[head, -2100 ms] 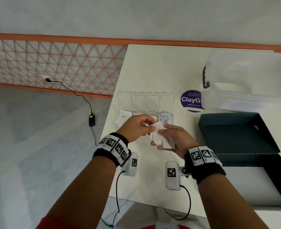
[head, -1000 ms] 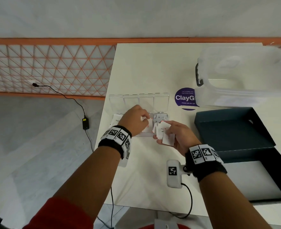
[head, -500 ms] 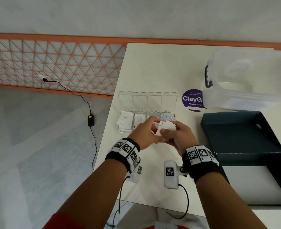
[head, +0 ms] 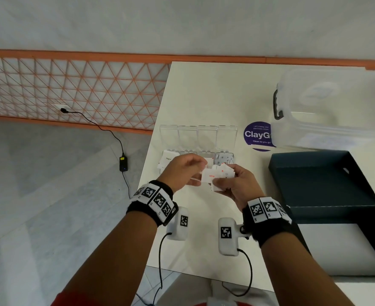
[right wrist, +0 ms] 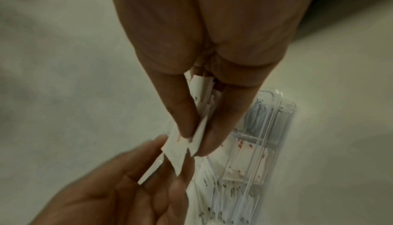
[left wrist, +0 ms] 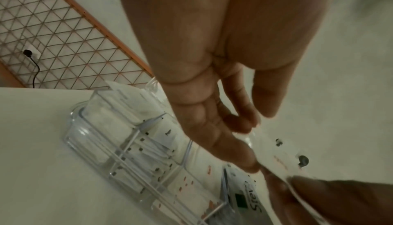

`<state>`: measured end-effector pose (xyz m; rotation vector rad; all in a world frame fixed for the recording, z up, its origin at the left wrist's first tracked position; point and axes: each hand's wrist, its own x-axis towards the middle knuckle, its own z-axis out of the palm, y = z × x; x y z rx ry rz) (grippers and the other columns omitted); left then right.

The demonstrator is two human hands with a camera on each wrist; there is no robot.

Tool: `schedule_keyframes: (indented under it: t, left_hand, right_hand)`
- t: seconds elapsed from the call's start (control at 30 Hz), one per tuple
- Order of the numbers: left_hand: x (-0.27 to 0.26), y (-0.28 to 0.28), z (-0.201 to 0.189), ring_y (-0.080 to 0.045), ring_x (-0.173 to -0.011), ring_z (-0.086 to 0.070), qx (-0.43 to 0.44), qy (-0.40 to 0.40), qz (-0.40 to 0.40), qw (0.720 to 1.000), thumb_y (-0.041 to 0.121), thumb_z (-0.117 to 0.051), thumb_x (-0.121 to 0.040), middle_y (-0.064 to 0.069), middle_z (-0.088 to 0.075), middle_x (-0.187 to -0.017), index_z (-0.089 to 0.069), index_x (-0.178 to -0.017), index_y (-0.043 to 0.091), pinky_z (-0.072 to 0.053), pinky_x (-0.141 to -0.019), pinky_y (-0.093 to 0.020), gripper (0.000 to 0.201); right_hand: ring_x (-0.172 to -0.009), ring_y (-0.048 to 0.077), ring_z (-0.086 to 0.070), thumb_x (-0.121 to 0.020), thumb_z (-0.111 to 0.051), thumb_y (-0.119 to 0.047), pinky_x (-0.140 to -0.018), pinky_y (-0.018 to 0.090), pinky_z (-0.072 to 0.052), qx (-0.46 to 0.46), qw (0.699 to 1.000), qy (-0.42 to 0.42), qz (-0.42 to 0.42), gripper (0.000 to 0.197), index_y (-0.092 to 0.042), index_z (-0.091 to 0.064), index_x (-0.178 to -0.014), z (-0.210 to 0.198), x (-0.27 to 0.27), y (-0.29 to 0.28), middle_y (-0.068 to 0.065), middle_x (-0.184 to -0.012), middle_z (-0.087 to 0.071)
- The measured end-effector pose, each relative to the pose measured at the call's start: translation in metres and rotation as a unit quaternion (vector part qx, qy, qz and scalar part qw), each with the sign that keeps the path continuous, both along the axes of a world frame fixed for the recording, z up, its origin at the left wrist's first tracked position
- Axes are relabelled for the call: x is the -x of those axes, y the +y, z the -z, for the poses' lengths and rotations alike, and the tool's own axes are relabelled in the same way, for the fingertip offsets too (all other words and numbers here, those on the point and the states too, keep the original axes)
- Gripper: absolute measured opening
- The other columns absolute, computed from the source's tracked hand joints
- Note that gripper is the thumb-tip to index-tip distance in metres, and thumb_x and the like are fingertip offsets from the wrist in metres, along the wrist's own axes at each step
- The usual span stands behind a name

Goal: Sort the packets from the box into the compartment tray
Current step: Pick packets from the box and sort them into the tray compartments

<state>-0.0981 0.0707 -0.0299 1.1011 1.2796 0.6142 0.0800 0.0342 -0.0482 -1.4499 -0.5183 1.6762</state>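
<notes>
My right hand (head: 230, 174) pinches a fanned stack of small white packets (head: 220, 173) between thumb and fingers, just in front of the clear compartment tray (head: 226, 155). One red-printed packet (head: 209, 176) sticks out to the left of the stack. My left hand (head: 198, 173) pinches that packet (right wrist: 177, 149) at its free end, and the right thumb still lies on it. Below the hands the tray (left wrist: 89, 136) holds packets in its compartments, and its lids stand open at the back. The dark box (head: 314, 180) lies open to the right.
A large clear lidded bin (head: 332, 107) stands at the back right, beside a purple round sticker (head: 256, 135). The table's left edge (head: 153, 151) runs just left of the tray. On the floor beyond it lie a cable and a power adapter (head: 123, 163).
One second ago my left hand was at the tray, apart from the stack. It has come back to my right hand and taken hold of the red-printed packet.
</notes>
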Motion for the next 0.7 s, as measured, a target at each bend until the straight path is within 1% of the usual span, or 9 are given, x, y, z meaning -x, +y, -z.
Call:
schedule_keyframes:
  t: [0.07, 0.13, 0.23, 0.3, 0.33, 0.37, 0.43, 0.53, 0.7]
  left_hand:
    - [-0.001, -0.001, 0.0, -0.02, -0.074, -0.071, -0.002, 0.02, 0.024, 1.0, 0.01, -0.073, -0.081, -0.004, -0.071, -0.091, -0.068, -0.093, 0.022, -0.055, -0.063, -0.026, 0.018]
    - [-0.001, 0.0, 0.001, -0.019, -0.075, -0.07, -0.034, 0.078, 0.028, 0.996, 0.008, -0.076, -0.077, -0.001, -0.072, -0.088, -0.065, -0.093, 0.024, -0.052, -0.064, -0.024, 0.025]
    - [0.007, 0.013, -0.004, -0.009, -0.073, -0.066, -0.072, 0.114, -0.019, 0.991, 0.009, -0.071, -0.082, 0.005, -0.073, -0.086, -0.065, -0.085, 0.026, -0.051, -0.062, -0.021, 0.018]
    - [0.016, 0.026, -0.009, -0.008, -0.069, -0.066, -0.089, 0.127, -0.042, 0.987, 0.009, -0.066, -0.086, 0.006, -0.073, -0.083, -0.066, -0.083, 0.025, -0.055, -0.062, -0.023, 0.016]
    - [0.02, 0.032, -0.012, -0.01, -0.073, -0.067, -0.099, 0.141, -0.041, 0.984, 0.01, -0.065, -0.087, 0.006, -0.073, -0.084, -0.067, -0.083, 0.026, -0.056, -0.066, -0.025, 0.016]
    - [0.021, 0.037, -0.014, -0.011, -0.078, -0.067, -0.112, 0.159, -0.029, 0.98, 0.011, -0.066, -0.087, 0.006, -0.072, -0.085, -0.068, -0.083, 0.026, -0.056, -0.069, -0.025, 0.016]
    - [0.018, 0.044, -0.015, -0.007, -0.082, -0.065, -0.144, 0.194, 0.013, 0.97, 0.011, -0.067, -0.086, 0.005, -0.071, -0.087, -0.069, -0.085, 0.026, -0.05, -0.073, -0.017, 0.016]
    - [0.005, 0.051, -0.009, -0.003, -0.082, -0.062, -0.153, 0.23, 0.065, 0.959, 0.01, -0.067, -0.086, 0.006, -0.07, -0.087, -0.072, -0.089, 0.024, -0.044, -0.072, -0.01, 0.015]
    - [-0.018, 0.056, 0.007, -0.005, -0.077, -0.061, -0.151, 0.283, 0.14, 0.937, 0.005, -0.065, -0.085, 0.007, -0.067, -0.083, -0.075, -0.09, 0.018, -0.04, -0.063, 0.001, 0.017]
  right_hand:
    - [-0.074, 0.023, -0.068, -0.073, -0.067, 0.022, -0.061, 0.033, -0.059, -0.008, 1.0, -0.007, 0.007, 0.038, -0.008, -0.065, -0.096, 0.001, 0.003, 0.001, 0.009, -0.086, -0.069]
    - [-0.074, 0.025, -0.068, -0.072, -0.067, 0.022, -0.063, 0.034, -0.059, -0.013, 1.0, -0.008, 0.008, 0.039, -0.009, -0.065, -0.096, 0.002, 0.007, 0.002, 0.009, -0.086, -0.069]
    - [-0.069, 0.026, -0.071, -0.07, -0.068, 0.024, -0.06, 0.033, -0.059, -0.011, 1.0, -0.012, 0.001, 0.04, -0.009, -0.066, -0.093, 0.003, 0.007, 0.005, 0.008, -0.082, -0.07]
    - [-0.069, 0.027, -0.072, -0.07, -0.068, 0.023, -0.059, 0.033, -0.058, -0.012, 1.0, -0.02, -0.002, 0.039, -0.008, -0.066, -0.094, 0.005, 0.002, 0.006, 0.009, -0.081, -0.07]
    - [-0.07, 0.027, -0.072, -0.07, -0.068, 0.022, -0.059, 0.033, -0.058, -0.013, 1.0, -0.022, -0.001, 0.039, -0.007, -0.066, -0.095, 0.005, -0.001, 0.006, 0.008, -0.08, -0.07]
    - [-0.068, 0.026, -0.073, -0.071, -0.068, 0.022, -0.058, 0.032, -0.058, -0.014, 1.0, -0.022, 0.003, 0.038, -0.007, -0.066, -0.096, 0.006, -0.004, 0.006, 0.006, -0.078, -0.072]
    - [-0.064, 0.02, -0.073, -0.072, -0.067, 0.022, -0.057, 0.03, -0.058, -0.015, 1.0, -0.019, 0.011, 0.038, -0.007, -0.066, -0.096, 0.006, -0.009, 0.007, 0.001, -0.073, -0.073]
    - [-0.063, 0.019, -0.073, -0.073, -0.064, 0.023, -0.057, 0.029, -0.058, -0.011, 1.0, -0.006, 0.017, 0.037, -0.005, -0.065, -0.097, 0.003, -0.013, 0.009, -0.001, -0.07, -0.074]
    - [-0.078, 0.034, -0.073, -0.078, -0.051, 0.023, -0.063, 0.038, -0.06, 0.004, 0.998, 0.05, 0.029, 0.037, 0.002, -0.063, -0.106, -0.006, -0.021, 0.012, 0.016, -0.088, -0.072]
